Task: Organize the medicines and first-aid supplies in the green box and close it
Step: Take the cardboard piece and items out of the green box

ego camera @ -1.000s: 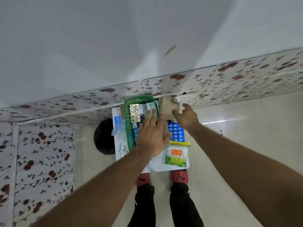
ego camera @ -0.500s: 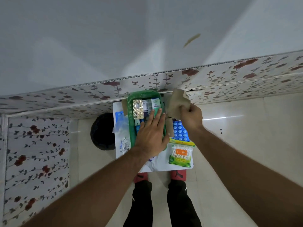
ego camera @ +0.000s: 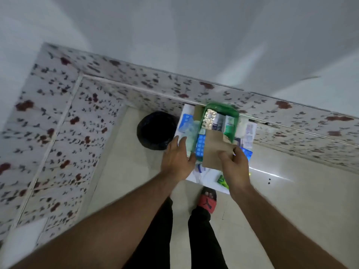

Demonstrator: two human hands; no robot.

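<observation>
The green box (ego camera: 236, 121) sits open on a small white table (ego camera: 208, 176) against the flowered wall. Inside it lie a silver blister strip (ego camera: 208, 119), a blue blister pack (ego camera: 200, 145) and small cartons. My right hand (ego camera: 234, 166) pinches a brown paper envelope (ego camera: 213, 150) and holds it over the near half of the box. My left hand (ego camera: 177, 159) hovers at the box's near left corner, fingers spread, holding nothing. More packets lie on the table to the left and right of the box; the picture is blurred.
A black bin (ego camera: 155, 130) stands on the floor left of the table. A green cotton-swab pack (ego camera: 223, 181) lies at the table's near right, partly under my right wrist. Flowered wall panels run behind and to the left. My legs and a red sandal (ego camera: 206, 199) are below.
My right hand has carried the brown envelope from the box's far right over to above the box. My left hand has lifted off the contents and moved to the left edge. The camera swung.
</observation>
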